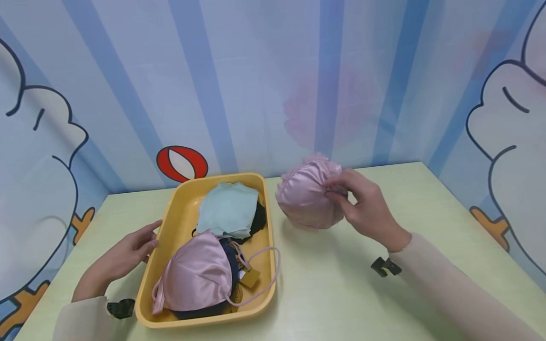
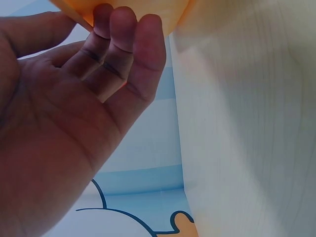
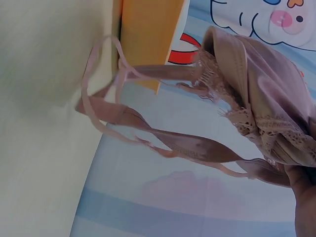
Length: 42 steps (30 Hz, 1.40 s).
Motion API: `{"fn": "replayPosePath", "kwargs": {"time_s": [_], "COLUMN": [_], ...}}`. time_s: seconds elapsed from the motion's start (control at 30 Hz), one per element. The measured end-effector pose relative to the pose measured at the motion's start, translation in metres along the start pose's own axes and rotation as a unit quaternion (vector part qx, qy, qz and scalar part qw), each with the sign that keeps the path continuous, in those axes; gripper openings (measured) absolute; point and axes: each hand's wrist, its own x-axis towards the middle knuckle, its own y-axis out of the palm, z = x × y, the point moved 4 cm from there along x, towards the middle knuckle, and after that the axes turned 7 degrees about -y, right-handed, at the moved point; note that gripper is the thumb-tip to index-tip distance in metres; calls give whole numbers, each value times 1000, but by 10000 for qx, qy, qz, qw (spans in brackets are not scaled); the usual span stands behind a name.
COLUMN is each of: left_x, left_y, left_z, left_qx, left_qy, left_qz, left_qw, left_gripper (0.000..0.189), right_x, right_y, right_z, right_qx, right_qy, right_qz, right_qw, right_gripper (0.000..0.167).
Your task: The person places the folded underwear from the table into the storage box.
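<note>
My right hand (image 1: pixel 362 203) pinches a pink satin bra (image 1: pixel 309 201) with lace edging, holding it above the table to the right of a yellow tray (image 1: pixel 269 237). In the right wrist view its straps (image 3: pixel 197 148) hang loose from the bunched lace cups (image 3: pixel 266 89). My left hand (image 1: pixel 123 255) rests against the tray's left side, fingers loosely bent; its fingertips (image 2: pixel 148 42) are close against the outer wall in the left wrist view. Inside the tray lie another pink satin bra (image 1: pixel 198 274) over dark fabric and a pale mint cloth (image 1: pixel 228 208) over something black.
A gold tag (image 1: pixel 250 277) lies beside the pink bra in the tray, and a thin pink strap (image 1: pixel 277 270) loops over the tray's right rim. The pale table (image 1: pixel 324 293) ends at a striped cartoon backdrop (image 1: pixel 264 85). Black clips sit near both wrists.
</note>
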Motion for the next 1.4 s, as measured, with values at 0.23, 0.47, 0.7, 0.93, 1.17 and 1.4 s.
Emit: {"fn": "replayPosePath", "kwargs": {"time_s": [0.23,0.47,0.7,0.93,1.17,1.4], "left_x": [0,-2,-2,-2,-2,-4], "left_y": [0,0,0,1,4,5], "left_z": [-1,-1,-1,-2,-5,-5], "left_qx": [-21,-22,-24,16,-38,41], "left_qy": [43,63,9,110,101,42], "left_qz": [8,-4,-36,-71,-78,-200], "left_qw": [10000,10000,10000,9999,9999,9998], "left_gripper": [63,62,62,61,62,64], "right_x": [11,30,46,55,67,80], "right_y": [-1,1,19,50,78,108], "right_z": [3,1,-3,-14,-18,-6], "right_qx": [-176,302,1202,1631,2001,2075], "right_qy": [-34,54,8,-188,-303,-506], "right_qz": [-474,-1025,-1504,-1733,-1994,-1831], "right_qw": [9987,9943,9813,9711,9588,9596], "right_gripper": [31,27,24,24,22,23]}}
